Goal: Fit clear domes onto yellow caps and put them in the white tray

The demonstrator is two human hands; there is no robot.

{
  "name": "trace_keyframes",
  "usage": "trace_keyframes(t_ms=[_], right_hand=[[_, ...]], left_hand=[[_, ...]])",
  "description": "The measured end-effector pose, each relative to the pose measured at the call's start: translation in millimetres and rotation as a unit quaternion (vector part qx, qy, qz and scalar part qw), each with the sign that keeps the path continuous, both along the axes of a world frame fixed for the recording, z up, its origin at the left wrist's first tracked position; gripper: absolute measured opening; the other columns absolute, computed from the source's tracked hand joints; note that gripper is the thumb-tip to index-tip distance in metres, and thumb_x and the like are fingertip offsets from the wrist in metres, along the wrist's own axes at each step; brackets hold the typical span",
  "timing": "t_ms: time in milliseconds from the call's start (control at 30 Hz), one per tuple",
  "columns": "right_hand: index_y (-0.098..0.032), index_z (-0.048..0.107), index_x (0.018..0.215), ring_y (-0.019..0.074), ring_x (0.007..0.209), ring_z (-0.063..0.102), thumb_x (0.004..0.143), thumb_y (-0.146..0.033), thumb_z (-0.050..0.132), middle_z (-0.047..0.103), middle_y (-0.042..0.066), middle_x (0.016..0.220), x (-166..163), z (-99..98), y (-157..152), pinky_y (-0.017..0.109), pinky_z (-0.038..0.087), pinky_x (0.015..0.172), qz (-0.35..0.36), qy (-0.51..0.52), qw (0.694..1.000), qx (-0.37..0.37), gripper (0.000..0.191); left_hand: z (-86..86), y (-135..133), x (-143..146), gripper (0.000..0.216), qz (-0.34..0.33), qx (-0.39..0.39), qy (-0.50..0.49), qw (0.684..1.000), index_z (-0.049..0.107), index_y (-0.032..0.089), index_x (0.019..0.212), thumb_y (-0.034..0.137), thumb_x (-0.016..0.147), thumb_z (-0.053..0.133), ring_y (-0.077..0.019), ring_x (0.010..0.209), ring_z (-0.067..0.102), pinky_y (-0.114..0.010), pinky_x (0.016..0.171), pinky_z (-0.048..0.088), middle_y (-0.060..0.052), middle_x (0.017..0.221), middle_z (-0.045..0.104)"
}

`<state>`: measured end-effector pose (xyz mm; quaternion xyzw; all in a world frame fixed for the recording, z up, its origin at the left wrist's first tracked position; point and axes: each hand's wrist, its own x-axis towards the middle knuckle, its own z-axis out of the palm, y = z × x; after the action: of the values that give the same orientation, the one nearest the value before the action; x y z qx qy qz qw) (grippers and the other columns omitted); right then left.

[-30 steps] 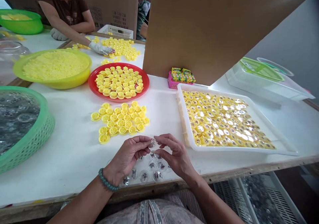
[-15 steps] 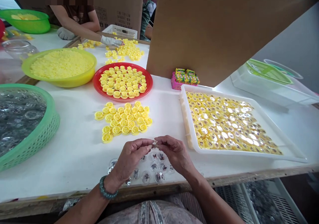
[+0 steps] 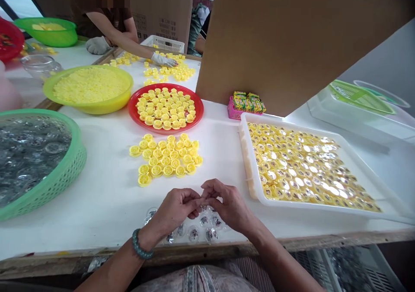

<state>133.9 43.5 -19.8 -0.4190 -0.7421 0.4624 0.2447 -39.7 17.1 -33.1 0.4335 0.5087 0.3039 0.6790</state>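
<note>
My left hand (image 3: pixel 177 210), with a green bead bracelet (image 3: pixel 140 244) on its wrist, and my right hand (image 3: pixel 228 205) meet above the table. Between their fingertips they pinch a small piece, mostly hidden by the fingers. Directly below lie several transparent plastic capsules (image 3: pixel 193 234) with dark printed centres. A loose group of yellow plastic caps (image 3: pixel 165 158) lies just beyond my hands. To the right is a white tray (image 3: pixel 247 162) packed with yellow caps that have shiny transparent tops (image 3: pixel 301 166).
A red plate (image 3: pixel 194 114) holds more caps. Farther left are a yellow bowl (image 3: pixel 87 108) of small yellow pieces and a green basket (image 3: pixel 61 184) of transparent capsules. Across the table, a co-worker's gloved hand (image 3: pixel 164 59) rests among scattered caps. A cardboard panel (image 3: pixel 275 45) stands at the back right.
My hands have drawn closer, and the pinched piece is now nearly hidden. The co-worker's gloved hand has moved right across the caps. The whole scene has shifted slightly rightward in view.
</note>
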Motion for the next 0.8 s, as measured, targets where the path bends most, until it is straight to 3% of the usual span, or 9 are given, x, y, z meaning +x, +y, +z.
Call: trace_keyframes(t_ms=[100,167,300,400,500,633,800], right_hand=[[-0.021,0.054,0.094,0.0112,0.069,0.059,0.078,-0.007,0.054,0.064,-0.002,0.078,-3.2,-9.8,-3.4,0.022,0.047,0.065,-0.037,0.029,0.998,-0.034,0.022],[-0.021,0.056,0.096,0.0127,0.074,0.062,0.08,-0.012,0.055,0.065,0.0,0.081,-5.1,-13.4,-5.0,0.024,0.049,0.068,-0.063,0.039,0.996,-0.043,0.018],[-0.02,0.06,0.098,0.0142,0.08,0.062,0.085,-0.019,0.052,0.065,0.003,0.09,-5.9,-9.7,-8.6,0.026,0.049,0.072,-0.086,0.023,0.996,0.024,0.015],[-0.021,0.06,0.105,0.0139,0.077,0.061,0.085,-0.019,0.053,0.063,0.005,0.096,-5.3,-5.0,-12.0,0.026,0.05,0.071,-0.058,-0.004,0.995,0.078,0.021],[-0.021,0.058,0.11,0.015,0.074,0.06,0.079,-0.024,0.062,0.062,0.006,0.098,-7.8,-6.9,-14.4,0.027,0.051,0.067,-0.078,-0.05,0.989,0.119,0.03],[-0.019,0.059,0.108,0.016,0.072,0.06,0.079,-0.026,0.064,0.063,0.006,0.09,-15.9,-14.8,-14.7,0.028,0.05,0.065,-0.115,-0.101,0.972,0.179,0.029],[-0.017,0.056,0.109,0.0202,0.084,0.06,0.086,-0.02,0.053,0.063,0.009,0.091,-22.9,-17.1,-16.6,0.032,0.05,0.073,-0.132,-0.13,0.944,0.272,0.024]], left_hand=[[-3.4,-6.0,0.3,0.026,0.029,-0.1,-0.107,0.989,0.062,0.014,0.079,0.036,0.067,0.071,-0.0128,0.06,0.058,-0.024,0.06,0.045,-0.001,0.068,0.062],[-4.4,-8.2,0.1,0.026,0.051,-0.123,-0.139,0.981,0.061,0.014,0.078,0.032,0.065,0.074,-0.0117,0.059,0.059,-0.023,0.059,0.045,-0.001,0.069,0.061],[-3.6,-5.8,-0.6,0.023,0.105,-0.104,-0.142,0.979,0.059,0.014,0.075,0.027,0.064,0.074,-0.0115,0.062,0.06,-0.022,0.059,0.045,-0.001,0.068,0.061],[-2.7,-1.3,0.1,0.022,0.187,-0.088,-0.136,0.969,0.058,0.013,0.072,0.027,0.065,0.074,-0.0108,0.062,0.059,-0.022,0.062,0.045,0.0,0.066,0.061],[-2.2,0.2,3.8,0.022,0.242,-0.087,-0.155,0.954,0.058,0.013,0.072,0.026,0.065,0.074,-0.0121,0.067,0.059,-0.024,0.068,0.046,-0.001,0.069,0.063],[-2.5,-2.0,11.5,0.022,0.256,-0.078,-0.19,0.945,0.057,0.014,0.073,0.026,0.066,0.074,-0.0127,0.073,0.059,-0.024,0.073,0.044,-0.002,0.073,0.064],[-8.4,-3.4,17.0,0.021,0.253,-0.048,-0.151,0.954,0.057,0.015,0.072,0.025,0.065,0.074,-0.0083,0.066,0.052,-0.021,0.066,0.041,0.002,0.068,0.058]])
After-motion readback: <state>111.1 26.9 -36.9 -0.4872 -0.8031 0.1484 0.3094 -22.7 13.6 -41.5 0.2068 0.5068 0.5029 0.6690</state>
